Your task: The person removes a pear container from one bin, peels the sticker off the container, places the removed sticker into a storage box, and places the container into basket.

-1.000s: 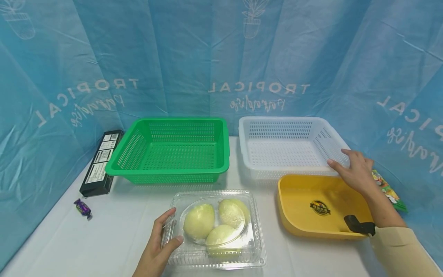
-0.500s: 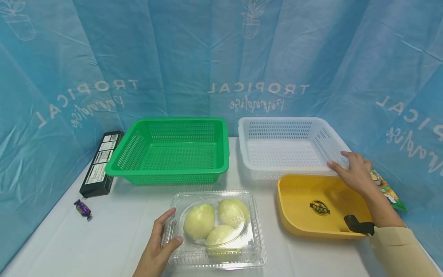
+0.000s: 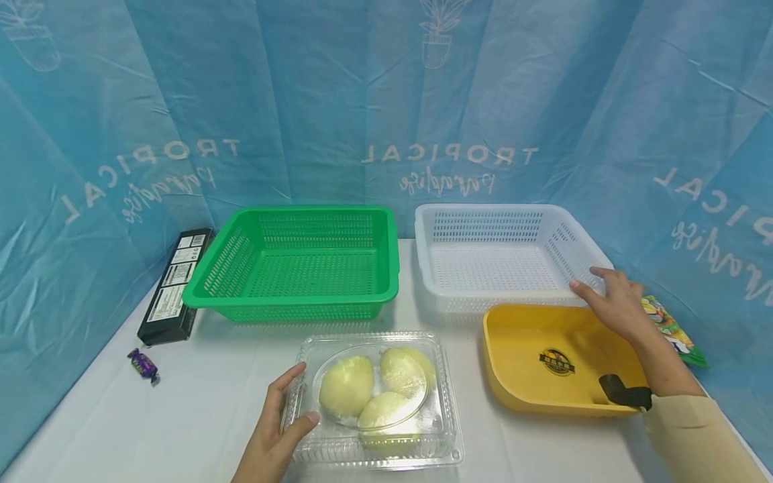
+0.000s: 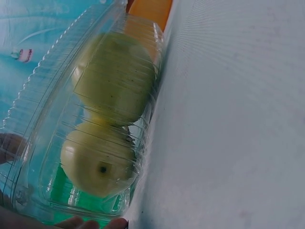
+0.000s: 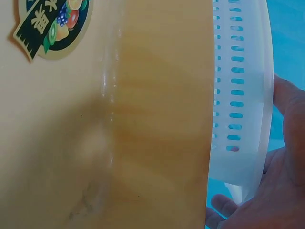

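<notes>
A clear plastic clamshell box (image 3: 447,402) holds 3 pale yellow-green fruits (image 3: 347,386) that look like pears. My left hand (image 3: 272,426) grips its left side, thumb by the top and fingers along the far side; in the left wrist view, fingertips (image 4: 116,223) show at the box's edge. At the near right corner of the white slotted basket (image 3: 492,293) is my right hand (image 3: 622,308), its thumb at the front rim and fingers round the outside. The right wrist view shows this hand (image 5: 286,171) holding the corner. Part of its fingers is hidden.
A yellow tray (image 3: 501,382) sits under my right forearm, with a black pipe-shaped object (image 3: 625,391) in it. A green basket (image 3: 290,300) stands left of the white one. Leftward are a black box (image 3: 175,285) and a purple-wrapped candy (image 3: 143,364). A colourful packet (image 3: 676,329) lies far right.
My right hand's fingers have shifted slightly toward me at the white basket's corner. My left hand and the clamshell box stay where they were.
</notes>
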Demonstrator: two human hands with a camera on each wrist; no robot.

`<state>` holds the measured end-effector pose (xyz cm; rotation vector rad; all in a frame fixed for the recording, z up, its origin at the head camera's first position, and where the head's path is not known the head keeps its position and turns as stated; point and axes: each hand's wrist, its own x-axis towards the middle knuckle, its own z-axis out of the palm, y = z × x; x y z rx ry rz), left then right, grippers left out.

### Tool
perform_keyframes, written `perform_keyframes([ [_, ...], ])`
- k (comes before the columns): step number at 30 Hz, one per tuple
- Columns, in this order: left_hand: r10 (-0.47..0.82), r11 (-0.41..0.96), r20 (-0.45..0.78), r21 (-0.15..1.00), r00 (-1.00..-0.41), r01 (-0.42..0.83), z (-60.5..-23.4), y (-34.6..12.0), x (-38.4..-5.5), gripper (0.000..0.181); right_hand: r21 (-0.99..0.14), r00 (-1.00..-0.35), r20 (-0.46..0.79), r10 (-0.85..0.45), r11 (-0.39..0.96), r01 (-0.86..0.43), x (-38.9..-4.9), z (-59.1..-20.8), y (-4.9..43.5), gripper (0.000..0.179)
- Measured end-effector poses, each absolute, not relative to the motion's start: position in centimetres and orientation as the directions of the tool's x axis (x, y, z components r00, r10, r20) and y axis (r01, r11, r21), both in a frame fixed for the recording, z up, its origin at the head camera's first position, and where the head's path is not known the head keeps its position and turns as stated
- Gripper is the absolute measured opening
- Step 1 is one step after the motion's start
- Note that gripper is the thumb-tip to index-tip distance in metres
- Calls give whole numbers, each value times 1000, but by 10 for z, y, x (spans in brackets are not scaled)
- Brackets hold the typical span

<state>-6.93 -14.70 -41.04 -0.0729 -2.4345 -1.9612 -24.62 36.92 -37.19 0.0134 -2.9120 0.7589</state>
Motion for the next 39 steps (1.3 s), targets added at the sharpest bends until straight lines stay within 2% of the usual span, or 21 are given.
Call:
perform_keyframes([
  [12,29,209,83,974,-996,88,-409,-146,-68,64,-495,-990,140,29,868,-45,-246,-374,369,80],
  [20,22,205,71,976,-997,74,-409,-146,-68,65,-521,-983,173,64,853,-36,-247,-375,369,86],
  [28,20,207,57,977,-998,60,-408,-146,-69,65,-540,-986,163,48,840,-48,-248,-376,373,89],
  [39,22,206,147,967,-989,148,-410,-144,-69,59,-524,-986,164,20,849,-69,-248,-376,374,89],
])
